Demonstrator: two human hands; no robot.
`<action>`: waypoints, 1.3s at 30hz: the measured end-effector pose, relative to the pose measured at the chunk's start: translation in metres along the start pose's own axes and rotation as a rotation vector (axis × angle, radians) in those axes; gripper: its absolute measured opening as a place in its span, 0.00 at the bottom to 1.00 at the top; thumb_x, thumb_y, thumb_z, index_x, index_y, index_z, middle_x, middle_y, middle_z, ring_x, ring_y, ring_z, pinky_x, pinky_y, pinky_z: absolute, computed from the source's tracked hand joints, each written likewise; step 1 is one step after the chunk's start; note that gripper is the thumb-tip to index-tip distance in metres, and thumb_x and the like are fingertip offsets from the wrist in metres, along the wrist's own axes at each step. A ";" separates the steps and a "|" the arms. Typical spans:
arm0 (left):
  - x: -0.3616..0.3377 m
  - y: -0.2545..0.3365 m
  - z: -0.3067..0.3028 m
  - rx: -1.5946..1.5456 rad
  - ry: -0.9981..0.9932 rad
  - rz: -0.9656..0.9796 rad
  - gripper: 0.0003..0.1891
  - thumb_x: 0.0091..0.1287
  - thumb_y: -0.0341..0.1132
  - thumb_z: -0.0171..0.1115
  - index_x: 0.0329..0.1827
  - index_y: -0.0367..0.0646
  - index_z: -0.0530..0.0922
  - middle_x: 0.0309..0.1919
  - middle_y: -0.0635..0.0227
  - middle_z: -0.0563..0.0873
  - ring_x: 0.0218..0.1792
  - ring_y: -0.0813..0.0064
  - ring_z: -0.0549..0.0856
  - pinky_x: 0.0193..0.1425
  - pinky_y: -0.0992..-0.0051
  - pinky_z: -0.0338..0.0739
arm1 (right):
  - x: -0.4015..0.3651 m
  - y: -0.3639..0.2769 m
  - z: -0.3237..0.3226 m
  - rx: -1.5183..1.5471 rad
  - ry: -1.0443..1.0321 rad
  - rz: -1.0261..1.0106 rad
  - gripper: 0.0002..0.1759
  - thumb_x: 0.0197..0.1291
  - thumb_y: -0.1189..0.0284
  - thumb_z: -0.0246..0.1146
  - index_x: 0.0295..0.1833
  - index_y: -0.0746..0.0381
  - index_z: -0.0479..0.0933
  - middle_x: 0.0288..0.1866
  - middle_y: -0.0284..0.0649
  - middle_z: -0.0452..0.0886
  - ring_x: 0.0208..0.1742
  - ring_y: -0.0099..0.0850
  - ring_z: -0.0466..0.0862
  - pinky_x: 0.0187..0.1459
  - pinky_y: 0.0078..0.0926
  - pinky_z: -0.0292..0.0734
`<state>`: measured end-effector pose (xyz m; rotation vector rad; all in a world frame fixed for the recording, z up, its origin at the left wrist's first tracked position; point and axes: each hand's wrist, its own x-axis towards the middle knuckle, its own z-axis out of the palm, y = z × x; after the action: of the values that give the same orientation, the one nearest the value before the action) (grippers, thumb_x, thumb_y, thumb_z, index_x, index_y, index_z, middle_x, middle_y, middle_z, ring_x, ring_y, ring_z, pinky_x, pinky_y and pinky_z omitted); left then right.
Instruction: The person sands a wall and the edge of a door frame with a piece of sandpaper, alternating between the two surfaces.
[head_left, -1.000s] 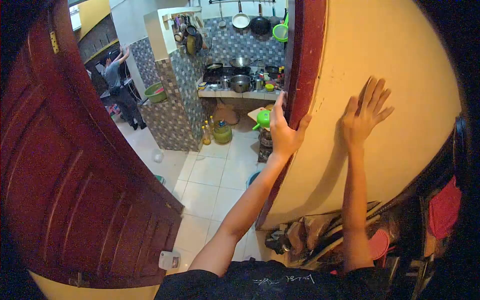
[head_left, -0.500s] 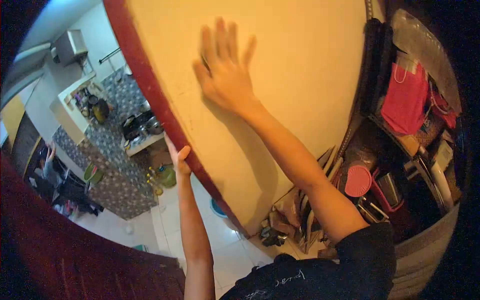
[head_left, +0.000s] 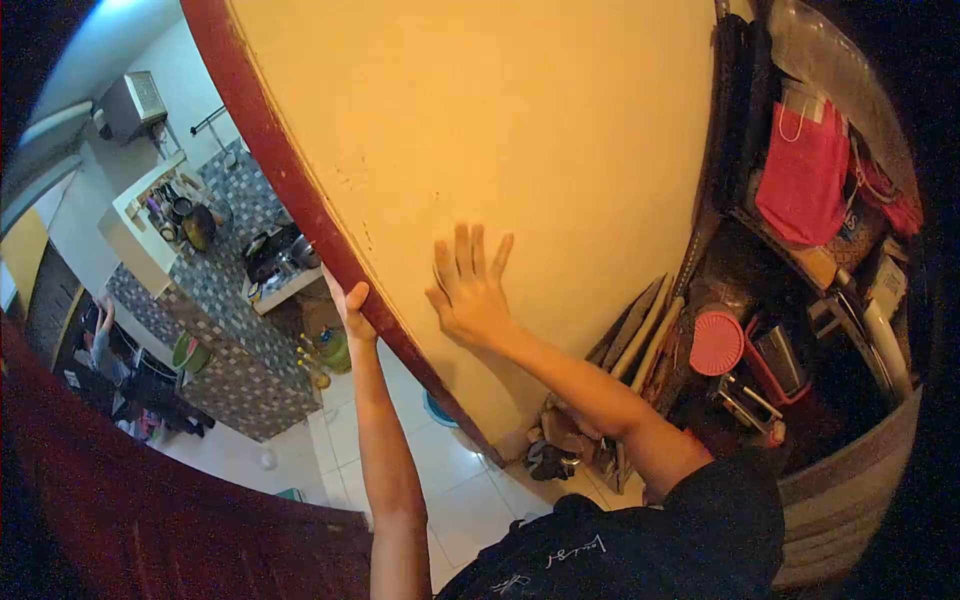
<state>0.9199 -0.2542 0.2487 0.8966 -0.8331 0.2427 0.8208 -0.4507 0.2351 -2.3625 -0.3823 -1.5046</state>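
My right hand (head_left: 474, 303) lies open with fingers spread, its palm toward the yellow wall (head_left: 540, 130) and seemingly touching it. On the dark red door frame (head_left: 290, 165) at the wall's edge is my left hand (head_left: 352, 308). Its thumb shows on the near side, while the fingers go round the far side and are partly hidden. Small dark marks dot the wall above my right hand.
Beyond the frame is a tiled kitchen with a stove (head_left: 280, 260), a green basin (head_left: 188, 352) and a person (head_left: 105, 345). Right of the wall stand a red bag (head_left: 803, 175), a pink round lid (head_left: 718, 342) and wooden boards (head_left: 640, 335). A dark red door (head_left: 150, 500) is lower left.
My right hand has slid down the wall, with fingers still spread. My left hand keeps its place on the door frame. The view has shifted slightly.
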 end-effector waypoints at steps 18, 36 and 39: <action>-0.005 0.004 0.013 0.235 0.071 0.076 0.56 0.55 0.46 0.70 0.84 0.37 0.49 0.78 0.57 0.62 0.76 0.60 0.64 0.80 0.64 0.55 | 0.005 -0.014 0.000 -0.014 0.036 0.089 0.39 0.76 0.54 0.49 0.86 0.51 0.45 0.88 0.51 0.37 0.86 0.57 0.36 0.69 0.84 0.19; -0.006 0.009 0.011 0.244 0.046 0.041 0.57 0.56 0.48 0.70 0.84 0.36 0.47 0.79 0.57 0.61 0.77 0.60 0.63 0.82 0.63 0.53 | 0.196 -0.027 -0.067 -0.073 0.259 -0.042 0.35 0.77 0.53 0.45 0.85 0.50 0.51 0.88 0.47 0.42 0.86 0.55 0.40 0.70 0.84 0.22; -0.006 0.002 0.010 0.266 0.071 0.039 0.56 0.56 0.49 0.70 0.84 0.37 0.48 0.78 0.57 0.62 0.77 0.61 0.63 0.81 0.63 0.54 | 0.087 -0.020 -0.031 -0.065 0.074 0.004 0.37 0.75 0.56 0.52 0.85 0.50 0.52 0.88 0.46 0.42 0.86 0.56 0.41 0.70 0.84 0.24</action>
<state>0.9100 -0.2595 0.2492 1.1144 -0.7634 0.4251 0.8237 -0.4401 0.3291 -2.3466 -0.3154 -1.6204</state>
